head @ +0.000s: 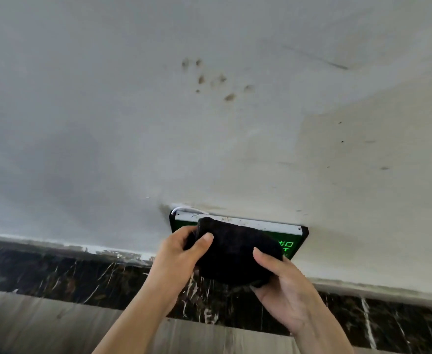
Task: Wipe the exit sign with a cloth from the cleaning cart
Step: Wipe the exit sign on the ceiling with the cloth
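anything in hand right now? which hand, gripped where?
Both. A folded black cloth is held against the exit sign: left hand pinches its left end, right hand grips its lower right edge.

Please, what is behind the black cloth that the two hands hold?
Behind the black cloth is the exit sign on the wall. Its pale top edge and some green letters at the right show; the middle of its face is covered.
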